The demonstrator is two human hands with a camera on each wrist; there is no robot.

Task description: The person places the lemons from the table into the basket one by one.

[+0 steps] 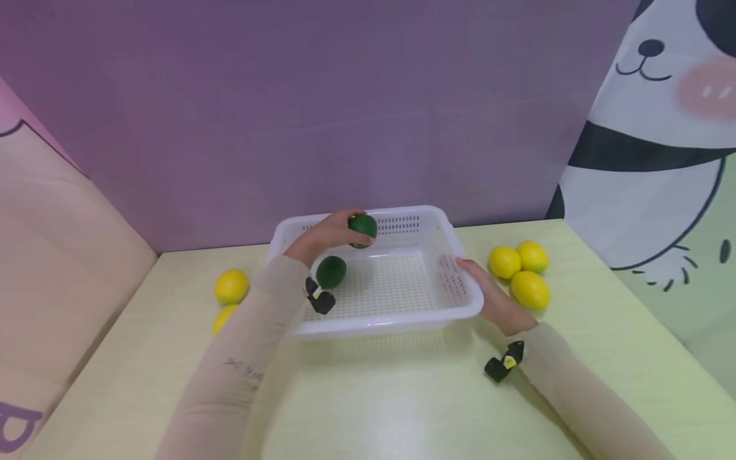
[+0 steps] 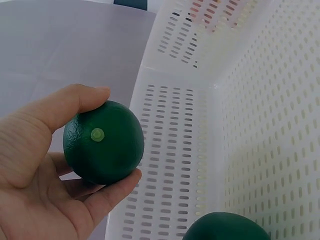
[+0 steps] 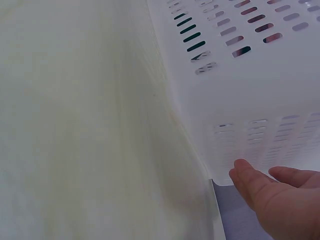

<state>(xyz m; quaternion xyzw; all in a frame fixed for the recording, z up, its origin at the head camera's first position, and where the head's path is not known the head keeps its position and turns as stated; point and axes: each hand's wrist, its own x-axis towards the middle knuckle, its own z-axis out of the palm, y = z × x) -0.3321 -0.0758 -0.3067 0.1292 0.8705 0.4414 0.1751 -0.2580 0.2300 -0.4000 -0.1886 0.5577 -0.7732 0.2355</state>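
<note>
A dark green lime with a pale stem nub is held in my left hand, thumb and fingers curled round it. This hand is over the back left of a white plastic basket with slotted walls. Inside the basket, at its left, lies a second green lime; only its top shows in the left wrist view. My right hand is at the basket's right side. In the right wrist view its fingers are extended close against the outer wall, holding nothing.
On the pale table, several yellow lemons sit right of the basket. To the left are another lemon and one partly hidden by my left sleeve. A purple backdrop rises behind the table's back edge.
</note>
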